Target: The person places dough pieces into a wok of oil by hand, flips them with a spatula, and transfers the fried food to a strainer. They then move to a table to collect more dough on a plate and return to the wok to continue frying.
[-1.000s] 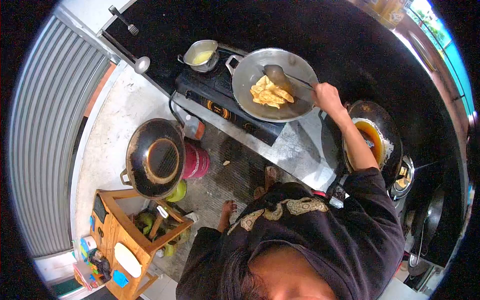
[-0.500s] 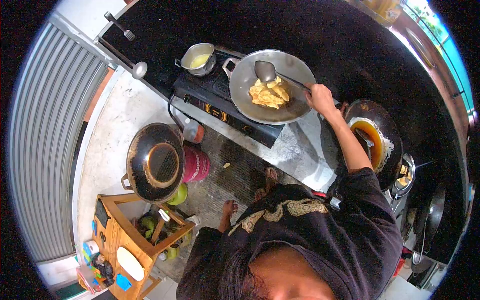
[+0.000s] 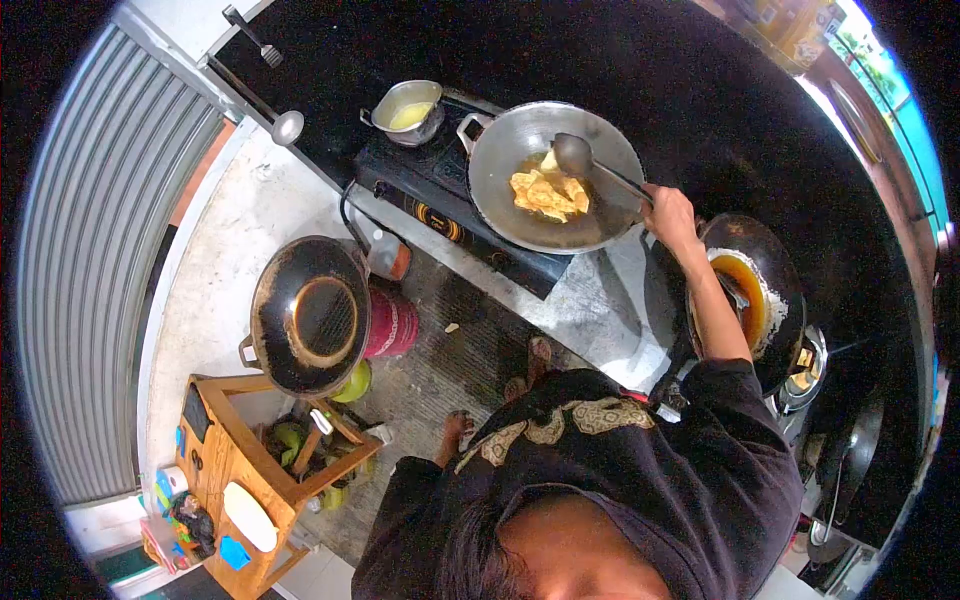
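Observation:
My right hand is closed around the handle of a dark metal spatula, whose broad head is over the large metal wok. Golden fried pieces lie in shallow oil inside that wok, just below the spatula head. The wok sits on a black gas stove. Down by my side hangs my left hand, small in view and holding nothing, fingers loosely apart above the floor.
A small pot with yellow liquid stands on the stove's left. On the right is a dark wok of brown oil, with a metal tray beyond. Another dark wok stands left, near a wooden table.
The spatula head has moved right across the wok, away from the top of the fried pieces. My view has shifted slightly. My left hand still hangs by my side.

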